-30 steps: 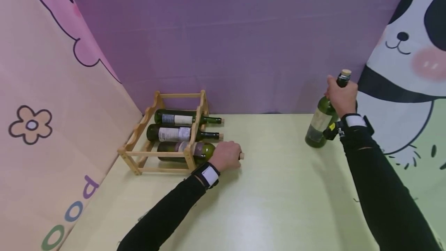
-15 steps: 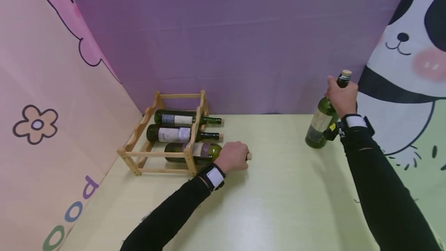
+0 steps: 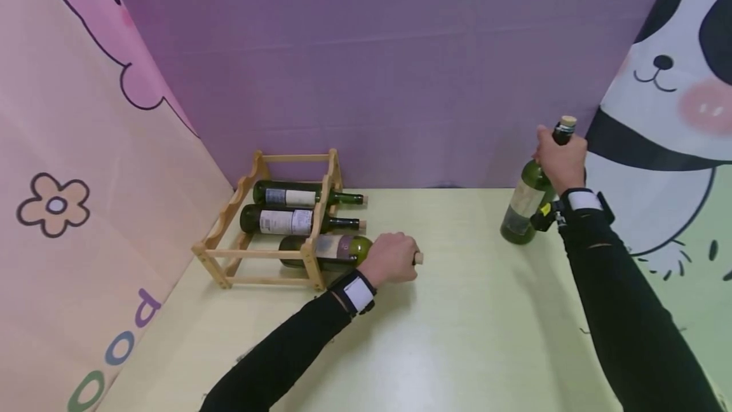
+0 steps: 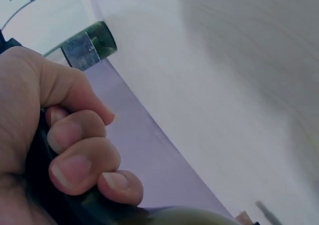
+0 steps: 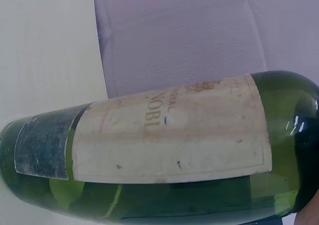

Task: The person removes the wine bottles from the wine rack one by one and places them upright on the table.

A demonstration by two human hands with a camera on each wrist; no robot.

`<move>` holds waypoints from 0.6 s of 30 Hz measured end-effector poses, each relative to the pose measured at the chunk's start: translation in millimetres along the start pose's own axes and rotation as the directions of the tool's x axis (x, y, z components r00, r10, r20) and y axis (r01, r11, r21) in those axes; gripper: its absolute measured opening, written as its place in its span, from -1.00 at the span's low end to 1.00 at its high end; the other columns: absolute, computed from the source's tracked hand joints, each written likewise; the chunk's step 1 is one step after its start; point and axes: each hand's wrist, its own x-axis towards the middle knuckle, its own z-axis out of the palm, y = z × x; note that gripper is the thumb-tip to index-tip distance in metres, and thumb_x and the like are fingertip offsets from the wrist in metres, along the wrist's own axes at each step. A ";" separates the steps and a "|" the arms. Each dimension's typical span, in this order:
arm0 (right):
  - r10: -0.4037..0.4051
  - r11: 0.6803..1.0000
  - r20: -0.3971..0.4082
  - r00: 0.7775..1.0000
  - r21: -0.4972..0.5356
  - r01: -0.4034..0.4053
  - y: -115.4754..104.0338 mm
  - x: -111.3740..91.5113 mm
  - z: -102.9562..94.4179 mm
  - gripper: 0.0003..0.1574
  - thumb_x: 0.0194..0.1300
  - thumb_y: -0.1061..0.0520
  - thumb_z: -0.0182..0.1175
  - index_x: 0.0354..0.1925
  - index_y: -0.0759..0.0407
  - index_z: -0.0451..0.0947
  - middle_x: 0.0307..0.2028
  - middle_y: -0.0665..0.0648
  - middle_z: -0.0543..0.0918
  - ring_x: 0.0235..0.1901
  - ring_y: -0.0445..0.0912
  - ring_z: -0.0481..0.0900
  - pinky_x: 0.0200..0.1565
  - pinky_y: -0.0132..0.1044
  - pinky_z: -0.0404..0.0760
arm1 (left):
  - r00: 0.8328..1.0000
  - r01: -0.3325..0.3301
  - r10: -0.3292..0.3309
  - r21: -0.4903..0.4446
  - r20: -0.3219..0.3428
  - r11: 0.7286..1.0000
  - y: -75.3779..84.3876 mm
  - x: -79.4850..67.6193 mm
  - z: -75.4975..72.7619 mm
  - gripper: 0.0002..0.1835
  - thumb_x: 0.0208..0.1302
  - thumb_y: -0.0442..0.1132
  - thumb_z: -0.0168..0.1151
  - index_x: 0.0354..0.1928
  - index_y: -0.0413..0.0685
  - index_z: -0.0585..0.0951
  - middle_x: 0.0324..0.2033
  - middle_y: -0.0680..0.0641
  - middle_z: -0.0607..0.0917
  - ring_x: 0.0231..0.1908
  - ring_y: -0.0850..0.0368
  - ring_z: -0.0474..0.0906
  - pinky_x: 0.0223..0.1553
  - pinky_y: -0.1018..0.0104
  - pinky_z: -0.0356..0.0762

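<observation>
My left hand point(image 3: 391, 258) grips the neck of a green wine bottle point(image 3: 328, 248) lying on its side in the near slot of a wooden wine rack point(image 3: 257, 253). Its cork point(image 3: 419, 258) pokes out beyond the fist. In the left wrist view the fingers point(image 4: 79, 135) curl round the dark neck. At the right, my right hand point(image 3: 563, 159) holds another green wine bottle point(image 3: 525, 199) by its neck, nearly upright and slightly tilted, cork on top. The right wrist view shows this bottle's worn cream label point(image 5: 169, 135); that hand is mostly out of that view.
Two more corked wine bottles lie in the rack: a dark one point(image 3: 286, 219) in the middle and a green one point(image 3: 291, 194) at the back. A purple cloth backdrop point(image 3: 400, 81) borders the pale tabletop point(image 3: 457, 323). Printed panels stand at both sides.
My left hand has moved to the right, drawing its wine bottle partway out of the rack's near slot. The right hand and its bottle have stayed in place.
</observation>
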 end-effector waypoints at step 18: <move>-0.019 1.000 -0.009 1.000 0.005 0.019 1.6 0.5 1.2 -0.51 0.38 -0.29 0.20 -0.29 0.10 0.55 -0.67 -0.25 0.57 -0.63 -0.33 0.58 -0.46 -0.47 0.54 | 0.996 -0.080 0.078 -0.064 -0.034 0.995 28.5 1.6 -15.5 -0.58 -0.06 -0.37 0.24 -0.74 0.16 0.21 -0.72 0.19 0.15 -0.66 0.33 0.07 -0.63 0.50 0.07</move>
